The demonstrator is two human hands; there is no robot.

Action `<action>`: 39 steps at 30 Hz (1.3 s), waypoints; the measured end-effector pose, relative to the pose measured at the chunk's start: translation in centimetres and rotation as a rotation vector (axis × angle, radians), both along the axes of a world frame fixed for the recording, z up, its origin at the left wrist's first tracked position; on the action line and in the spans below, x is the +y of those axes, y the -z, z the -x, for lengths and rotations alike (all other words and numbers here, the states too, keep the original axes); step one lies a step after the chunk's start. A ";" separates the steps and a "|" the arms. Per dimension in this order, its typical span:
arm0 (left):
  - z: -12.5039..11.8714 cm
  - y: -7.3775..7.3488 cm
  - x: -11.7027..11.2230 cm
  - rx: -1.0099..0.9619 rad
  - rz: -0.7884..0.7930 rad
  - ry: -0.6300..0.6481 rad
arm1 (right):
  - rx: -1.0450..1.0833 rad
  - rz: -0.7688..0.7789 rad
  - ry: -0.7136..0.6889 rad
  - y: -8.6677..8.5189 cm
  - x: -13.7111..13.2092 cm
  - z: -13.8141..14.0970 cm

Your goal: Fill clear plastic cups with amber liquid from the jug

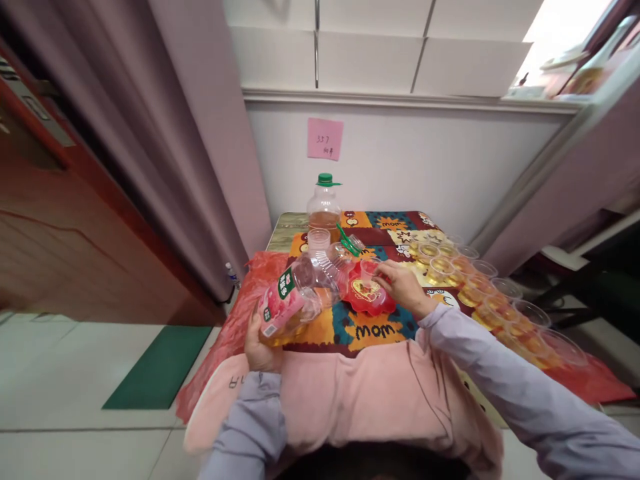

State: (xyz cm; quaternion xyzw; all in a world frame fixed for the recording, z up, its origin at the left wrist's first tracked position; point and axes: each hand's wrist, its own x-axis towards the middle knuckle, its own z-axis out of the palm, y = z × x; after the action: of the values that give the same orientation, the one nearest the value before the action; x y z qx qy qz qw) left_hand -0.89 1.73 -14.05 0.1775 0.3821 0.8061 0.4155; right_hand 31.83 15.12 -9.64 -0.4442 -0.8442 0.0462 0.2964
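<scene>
My left hand (260, 345) grips the base of a large clear plastic bottle (300, 293) with a pink and green label, tipped on its side with the neck pointing right. A little amber liquid lies in it. The bottle's neck reaches toward a small clear cup (369, 268) that my right hand (405, 287) pinches at the rim. The cup is held just above a red funnel-like dish (367, 297) resting on the colourful "mom" tablecloth (370, 330).
Several clear cups of amber liquid (480, 293) stand in rows along the right of the table. At the back stand a green-capped oil bottle (325, 207), an empty cup (319, 240) and a green scoop (349, 241). A red plastic sheet (235, 320) hangs off the left edge.
</scene>
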 end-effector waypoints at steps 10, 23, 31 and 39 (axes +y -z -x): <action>-0.3 -0.8 0.1 -0.004 0.003 -0.026 | -0.040 0.010 0.015 0.4 -1.6 0.3; -1.3 -1.8 0.7 0.054 -0.094 -0.049 | -0.336 0.191 0.495 0.4 -19.6 -8.8; -2.1 -2.5 0.9 0.108 -0.145 -0.060 | -0.330 0.194 0.618 3.1 -25.1 -5.9; -2.1 -2.7 1.0 0.136 -0.153 -0.029 | 0.452 0.520 0.453 1.8 -22.3 -9.6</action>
State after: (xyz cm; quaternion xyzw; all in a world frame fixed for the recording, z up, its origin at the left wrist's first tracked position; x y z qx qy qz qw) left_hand 1.19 2.71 -11.32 0.2574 0.3491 0.8251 0.3620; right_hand 41.43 -7.16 -11.44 -0.6577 -0.5988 0.2879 0.3550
